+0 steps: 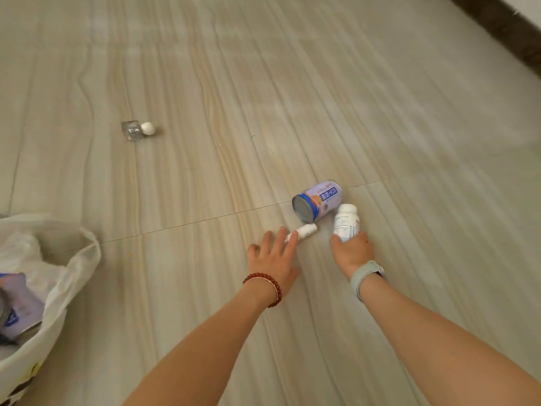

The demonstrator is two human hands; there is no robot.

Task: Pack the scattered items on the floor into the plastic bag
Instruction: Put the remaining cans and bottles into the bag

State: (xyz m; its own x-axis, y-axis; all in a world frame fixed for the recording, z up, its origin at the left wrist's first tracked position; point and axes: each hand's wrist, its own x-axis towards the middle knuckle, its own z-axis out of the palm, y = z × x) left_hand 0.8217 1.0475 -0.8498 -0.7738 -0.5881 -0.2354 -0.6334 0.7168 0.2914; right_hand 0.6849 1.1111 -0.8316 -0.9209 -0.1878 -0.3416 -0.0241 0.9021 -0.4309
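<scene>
The right hand [352,250] grips a white pill bottle [346,222] by its base, cap pointing up and away, apparently so it can be carried off to the bag. The left hand [273,253] reaches flat, fingers spread and holding nothing, its fingertips at a small white bottle [303,231] lying on the floor with its long axis running left to right. Just beyond lies a tin can [317,200] on its side, metal end facing the person. Well apart, far left, lies a small clear bottle [137,130] with a white cap. The plastic bag [73,259] gapes open at the left edge, ready for loading.
</scene>
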